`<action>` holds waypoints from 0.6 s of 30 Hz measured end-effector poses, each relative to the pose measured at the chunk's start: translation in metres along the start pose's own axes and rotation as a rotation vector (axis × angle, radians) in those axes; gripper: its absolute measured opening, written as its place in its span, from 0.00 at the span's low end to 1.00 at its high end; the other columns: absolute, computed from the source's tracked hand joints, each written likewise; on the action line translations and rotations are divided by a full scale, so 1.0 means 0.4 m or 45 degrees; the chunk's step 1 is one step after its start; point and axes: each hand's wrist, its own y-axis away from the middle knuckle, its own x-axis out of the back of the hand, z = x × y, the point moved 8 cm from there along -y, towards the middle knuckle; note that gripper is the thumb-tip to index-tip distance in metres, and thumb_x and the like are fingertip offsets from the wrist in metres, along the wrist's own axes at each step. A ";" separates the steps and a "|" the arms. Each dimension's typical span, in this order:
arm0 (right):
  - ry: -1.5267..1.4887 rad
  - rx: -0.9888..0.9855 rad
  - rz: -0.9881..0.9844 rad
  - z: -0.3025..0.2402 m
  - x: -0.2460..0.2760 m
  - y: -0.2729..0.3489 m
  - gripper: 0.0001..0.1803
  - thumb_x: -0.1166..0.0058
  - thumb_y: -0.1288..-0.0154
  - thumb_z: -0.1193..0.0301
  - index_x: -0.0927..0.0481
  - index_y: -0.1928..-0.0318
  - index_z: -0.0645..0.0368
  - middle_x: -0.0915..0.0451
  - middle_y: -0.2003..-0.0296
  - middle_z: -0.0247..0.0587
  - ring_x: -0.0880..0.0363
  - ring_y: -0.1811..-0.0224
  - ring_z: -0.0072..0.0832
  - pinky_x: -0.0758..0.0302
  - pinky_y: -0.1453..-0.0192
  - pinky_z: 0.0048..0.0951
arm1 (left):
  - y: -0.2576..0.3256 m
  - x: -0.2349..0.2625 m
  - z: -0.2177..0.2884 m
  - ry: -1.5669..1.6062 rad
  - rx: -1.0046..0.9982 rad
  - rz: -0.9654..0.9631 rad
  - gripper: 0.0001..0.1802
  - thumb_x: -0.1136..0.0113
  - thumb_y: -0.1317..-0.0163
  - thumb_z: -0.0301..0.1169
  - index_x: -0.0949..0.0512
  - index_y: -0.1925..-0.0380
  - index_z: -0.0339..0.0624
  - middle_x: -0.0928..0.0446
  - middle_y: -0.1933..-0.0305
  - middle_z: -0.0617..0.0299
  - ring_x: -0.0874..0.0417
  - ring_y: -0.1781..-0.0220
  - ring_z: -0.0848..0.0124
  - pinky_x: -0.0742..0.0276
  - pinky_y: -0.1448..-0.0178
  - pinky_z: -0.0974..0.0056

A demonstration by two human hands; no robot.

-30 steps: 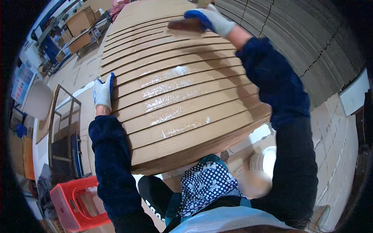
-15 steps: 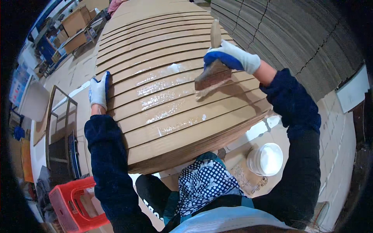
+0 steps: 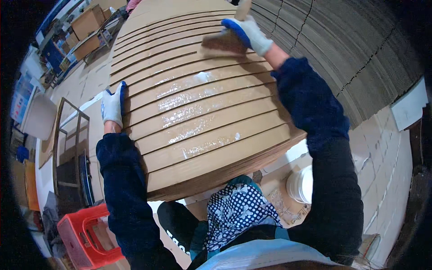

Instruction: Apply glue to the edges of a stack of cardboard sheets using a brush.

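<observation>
A stack of brown cardboard sheets (image 3: 216, 159) lies before me, overlapped like steps so dark edges run across it. Wet, white glue (image 3: 180, 105) glistens in streaks on the middle strips, with a thicker blob near the centre. My right hand (image 3: 249, 35), in a white and blue glove, is closed round the handle of a wide brush (image 3: 223, 44). The bristles are over the far strips, smeared by motion; whether they touch the cardboard I cannot tell. My left hand (image 3: 113, 106), gloved alike, rests against the stack's left edge with thumb and fingers apart.
A white bucket (image 3: 300, 184) stands on the floor at the lower right, partly behind my right arm. At the lower left is a red plastic stool (image 3: 85, 234). A tall pile of grey-brown sheets (image 3: 333, 49) rises at the right. A metal frame (image 3: 67, 144) stands left.
My right hand and the brush have moved away from me and slightly left, from the middle strips to the far ones. My left hand has hardly moved.
</observation>
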 end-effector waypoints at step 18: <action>0.010 0.024 -0.103 -0.042 -0.171 -0.129 0.09 0.47 0.42 0.67 0.23 0.69 0.60 0.24 0.76 0.32 0.26 0.73 0.26 0.29 0.68 0.29 | 0.037 0.001 0.059 0.022 0.055 -0.055 0.33 0.40 0.51 0.54 0.27 0.67 0.28 0.25 0.67 0.51 0.27 0.65 0.66 0.32 0.60 0.63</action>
